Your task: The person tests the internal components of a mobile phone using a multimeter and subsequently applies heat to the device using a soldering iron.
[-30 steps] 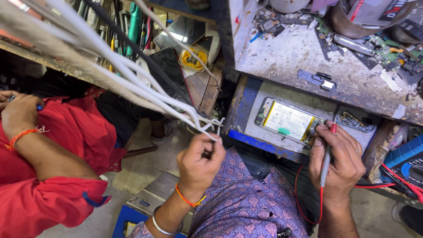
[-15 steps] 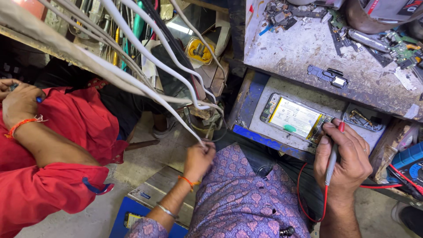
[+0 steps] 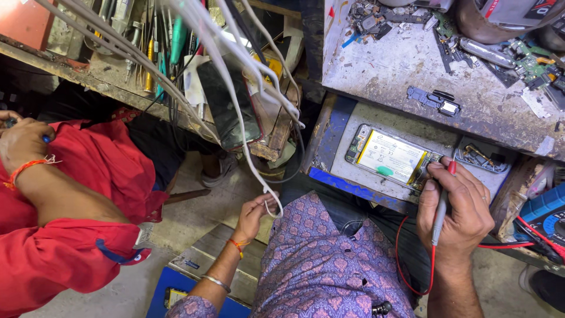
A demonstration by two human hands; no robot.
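While the scarred grey workbench (image 3: pixel 412 70) fills the view from twelve to three o'clock, its front edge drops to a lower grey shelf (image 3: pixel 353 171) with a blue lip, and that lip leaves only a narrow strip of open room between the bench and the purple patterned lap (image 3: pixel 329 265). At nine o'clock a co-worker in red (image 3: pixel 76 194) takes up the whole left side, one hand of theirs (image 3: pixel 23 141) closed on something small that cannot be made out. Open concrete floor (image 3: pixel 218 203) shows at the centre, the one clear gap for moving, hemmed at six o'clock by a blue box (image 3: pixel 170 294). From eleven o'clock a bundle of white cables (image 3: pixel 194 65) slants down across a wooden rack of screwdrivers (image 3: pixel 147 53) and a dark phone (image 3: pixel 226 106), crossing the way to that side. On the lower shelf, at about two o'clock from centre, lies the opened phone (image 3: pixel 388 156) with its yellow-edged battery upward. The right hand (image 3: pixel 456 212) is clenched around a red-tipped probe (image 3: pixel 441 203), its tip touching the phone's right end, a red lead (image 3: pixel 406 259) looping down past the lap. A blue meter (image 3: pixel 547 218) sits at four o'clock. The left hand (image 3: pixel 253 215) pinches the end of one white cable (image 3: pixel 268 203) just beside the lap.
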